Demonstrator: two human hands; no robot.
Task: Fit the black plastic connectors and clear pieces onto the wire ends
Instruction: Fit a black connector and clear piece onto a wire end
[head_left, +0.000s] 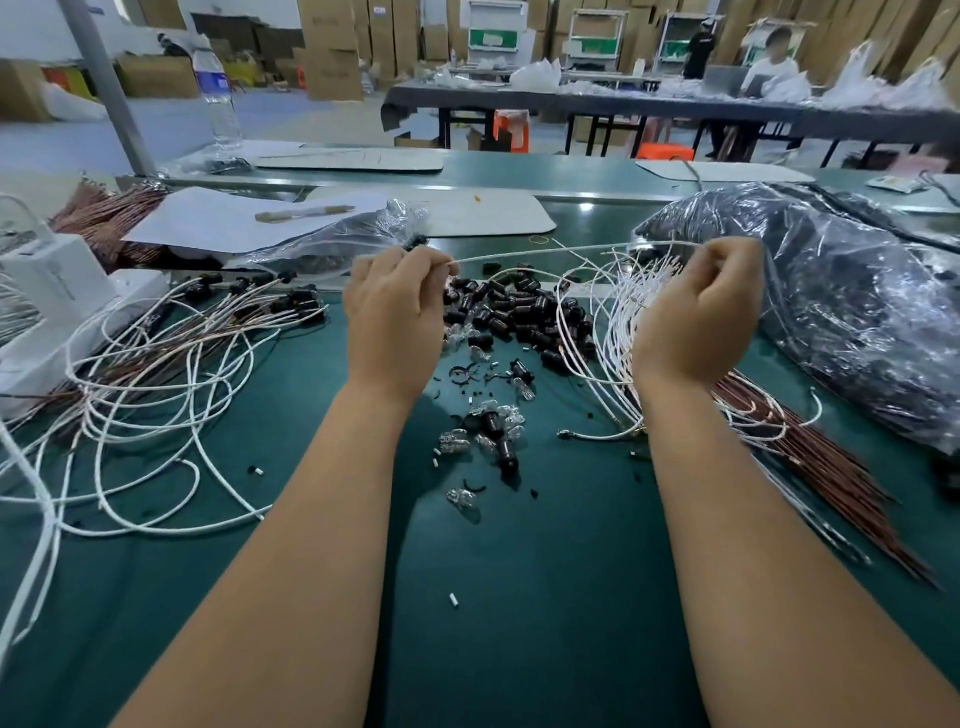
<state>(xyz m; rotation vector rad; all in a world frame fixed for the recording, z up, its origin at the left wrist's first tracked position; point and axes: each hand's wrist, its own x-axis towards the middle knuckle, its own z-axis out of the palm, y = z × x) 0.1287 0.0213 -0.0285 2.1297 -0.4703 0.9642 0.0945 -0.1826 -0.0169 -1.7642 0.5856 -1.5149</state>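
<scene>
My left hand (396, 306) pinches one end of a white wire (545, 253) that stretches across to my right hand (698, 312), whose curled fingers hold the wire's other part above a bundle of white wires (613, 332). Between and beyond my hands lies a pile of black plastic connectors (519, 312) on the green table (519, 597). Nearer to me, a few clear pieces (462, 500) and single black connectors (506, 457) are scattered. On the left lie wires with black connectors on their ends (249, 291).
A tangle of white and brown wires (145, 395) covers the left. A big clear bag of black parts (841, 312) fills the right, brown wires (810, 457) beside it. A white box (57, 286), paper with a pen (306, 213) and a water bottle (218, 98) stand behind.
</scene>
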